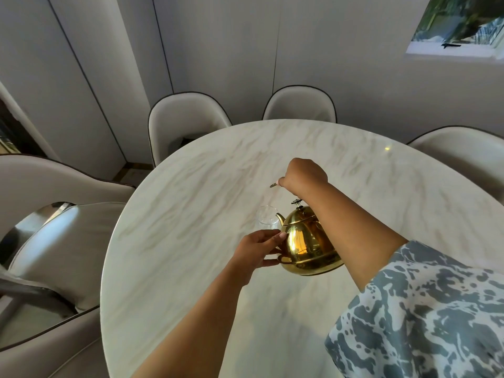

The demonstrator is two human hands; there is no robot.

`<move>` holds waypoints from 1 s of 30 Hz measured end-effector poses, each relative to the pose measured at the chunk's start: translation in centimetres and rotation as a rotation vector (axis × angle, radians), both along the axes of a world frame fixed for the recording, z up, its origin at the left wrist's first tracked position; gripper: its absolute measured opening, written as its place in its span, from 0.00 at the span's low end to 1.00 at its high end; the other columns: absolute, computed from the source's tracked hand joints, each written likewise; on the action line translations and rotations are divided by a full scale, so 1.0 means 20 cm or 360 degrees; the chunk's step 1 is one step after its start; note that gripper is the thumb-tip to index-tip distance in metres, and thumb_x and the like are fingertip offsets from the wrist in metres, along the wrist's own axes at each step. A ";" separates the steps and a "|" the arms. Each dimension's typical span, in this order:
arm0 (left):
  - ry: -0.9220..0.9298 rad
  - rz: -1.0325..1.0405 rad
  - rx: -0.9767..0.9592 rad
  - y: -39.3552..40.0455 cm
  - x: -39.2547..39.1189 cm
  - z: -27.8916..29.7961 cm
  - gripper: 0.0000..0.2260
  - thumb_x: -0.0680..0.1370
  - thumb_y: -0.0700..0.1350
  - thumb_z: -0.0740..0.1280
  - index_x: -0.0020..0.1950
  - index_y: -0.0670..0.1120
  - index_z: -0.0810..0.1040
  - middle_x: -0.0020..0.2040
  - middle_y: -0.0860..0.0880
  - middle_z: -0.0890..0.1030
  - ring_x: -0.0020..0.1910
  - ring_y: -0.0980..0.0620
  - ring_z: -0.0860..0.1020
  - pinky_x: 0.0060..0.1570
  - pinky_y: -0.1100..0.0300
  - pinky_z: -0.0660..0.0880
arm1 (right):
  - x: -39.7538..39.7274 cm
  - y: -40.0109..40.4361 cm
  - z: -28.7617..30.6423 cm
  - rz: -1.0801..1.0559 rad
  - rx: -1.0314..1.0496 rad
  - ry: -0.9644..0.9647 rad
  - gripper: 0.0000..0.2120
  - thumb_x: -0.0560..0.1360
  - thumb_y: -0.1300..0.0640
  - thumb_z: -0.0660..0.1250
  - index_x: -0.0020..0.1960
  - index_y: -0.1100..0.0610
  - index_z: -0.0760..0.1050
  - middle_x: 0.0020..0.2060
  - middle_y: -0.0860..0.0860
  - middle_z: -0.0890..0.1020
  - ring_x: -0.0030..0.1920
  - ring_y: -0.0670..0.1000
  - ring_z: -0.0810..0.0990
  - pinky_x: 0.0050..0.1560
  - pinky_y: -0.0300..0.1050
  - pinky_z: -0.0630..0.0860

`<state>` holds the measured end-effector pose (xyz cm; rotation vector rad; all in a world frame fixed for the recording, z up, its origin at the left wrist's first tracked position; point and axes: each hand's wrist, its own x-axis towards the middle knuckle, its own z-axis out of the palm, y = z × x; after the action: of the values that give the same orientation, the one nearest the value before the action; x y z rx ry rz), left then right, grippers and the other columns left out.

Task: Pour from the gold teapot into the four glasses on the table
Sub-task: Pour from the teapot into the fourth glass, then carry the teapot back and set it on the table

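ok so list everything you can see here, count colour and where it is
gold teapot: one, shiny gold, tilted above the table's near centre, spout toward the glass
glass: one visible, clear, on the table just past the spout
table: one, pale marble, round edge, fills the middle
chairs: about five in view, cream with dark piping, around the table's far and left sides
window: one, greenery outside, top right
wall panels: pale grey, behind the chairs
left hand: steadying the teapot's side
right hand: raised above the teapot, gripping its handle
sleeve: blue-grey and white pattern, on the right arm

Mirror-glossy gold metal teapot, clear glass, smooth marbled table
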<state>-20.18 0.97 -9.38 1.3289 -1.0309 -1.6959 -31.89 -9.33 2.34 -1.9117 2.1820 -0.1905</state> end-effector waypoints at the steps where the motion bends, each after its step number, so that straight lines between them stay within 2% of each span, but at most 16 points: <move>1: -0.0002 0.0003 0.0001 0.00 0.00 0.00 0.19 0.76 0.51 0.71 0.64 0.44 0.80 0.52 0.46 0.85 0.49 0.52 0.84 0.42 0.60 0.82 | 0.00 0.00 0.00 0.0002 -0.0002 0.0001 0.17 0.76 0.53 0.67 0.32 0.56 0.67 0.29 0.51 0.73 0.28 0.50 0.70 0.27 0.38 0.64; 4: 0.0001 0.0012 0.0002 0.00 0.00 0.00 0.20 0.76 0.51 0.71 0.65 0.44 0.80 0.53 0.45 0.85 0.49 0.51 0.84 0.42 0.59 0.82 | 0.00 0.00 0.01 0.0010 -0.0005 0.0006 0.17 0.76 0.54 0.67 0.32 0.56 0.67 0.29 0.51 0.73 0.29 0.50 0.71 0.27 0.38 0.63; 9: 0.0029 0.0034 -0.0009 0.01 0.00 0.00 0.20 0.75 0.51 0.72 0.64 0.44 0.80 0.53 0.44 0.85 0.50 0.50 0.84 0.44 0.58 0.83 | 0.00 0.01 0.03 0.0024 0.0004 0.0031 0.17 0.76 0.53 0.67 0.32 0.56 0.66 0.30 0.50 0.72 0.38 0.55 0.75 0.27 0.39 0.62; 12: 0.0035 0.0025 0.0003 0.01 0.00 0.00 0.22 0.75 0.52 0.72 0.67 0.45 0.78 0.55 0.45 0.85 0.53 0.50 0.83 0.49 0.55 0.83 | 0.01 0.02 0.03 0.0026 -0.0004 0.0035 0.17 0.76 0.53 0.67 0.32 0.56 0.66 0.29 0.51 0.72 0.34 0.53 0.75 0.27 0.38 0.63; 15: 0.0014 -0.0051 0.0039 0.03 -0.01 0.00 0.27 0.75 0.54 0.71 0.72 0.50 0.72 0.61 0.48 0.81 0.61 0.47 0.78 0.60 0.47 0.78 | 0.01 0.02 0.03 0.0011 -0.0012 0.0013 0.16 0.76 0.54 0.67 0.33 0.57 0.67 0.29 0.51 0.73 0.28 0.50 0.71 0.27 0.38 0.63; 18: 0.0017 -0.0122 0.0005 0.05 -0.01 0.00 0.30 0.73 0.56 0.73 0.73 0.56 0.69 0.65 0.50 0.76 0.65 0.47 0.75 0.65 0.45 0.74 | 0.01 0.03 0.03 0.0013 -0.0031 -0.0011 0.12 0.77 0.54 0.66 0.38 0.58 0.71 0.28 0.51 0.74 0.26 0.50 0.72 0.26 0.38 0.63; 21: 0.0051 -0.0140 -0.0042 0.08 -0.01 -0.02 0.34 0.70 0.55 0.75 0.74 0.57 0.67 0.66 0.51 0.74 0.64 0.48 0.75 0.66 0.46 0.73 | 0.00 0.05 0.03 0.0024 -0.0043 -0.0013 0.10 0.77 0.54 0.66 0.41 0.59 0.73 0.28 0.51 0.74 0.26 0.50 0.72 0.26 0.38 0.63; 26: 0.0085 -0.0120 -0.0068 0.11 0.00 -0.04 0.39 0.66 0.56 0.77 0.75 0.56 0.68 0.67 0.50 0.74 0.64 0.48 0.76 0.65 0.46 0.75 | 0.00 0.06 0.03 0.0001 -0.0037 0.0005 0.16 0.77 0.53 0.66 0.34 0.57 0.68 0.28 0.51 0.74 0.26 0.50 0.71 0.26 0.38 0.63; 30: 0.0105 -0.0121 -0.0063 0.11 -0.01 -0.03 0.35 0.69 0.53 0.77 0.74 0.56 0.69 0.66 0.51 0.74 0.62 0.49 0.77 0.64 0.47 0.76 | 0.01 0.08 0.04 -0.0018 -0.0036 0.0024 0.17 0.77 0.53 0.66 0.33 0.57 0.68 0.28 0.51 0.74 0.25 0.50 0.72 0.26 0.38 0.63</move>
<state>-20.33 3.16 -10.01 1.2144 -1.0831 -1.7547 -31.75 -7.82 3.05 -1.9191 2.2097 -0.2042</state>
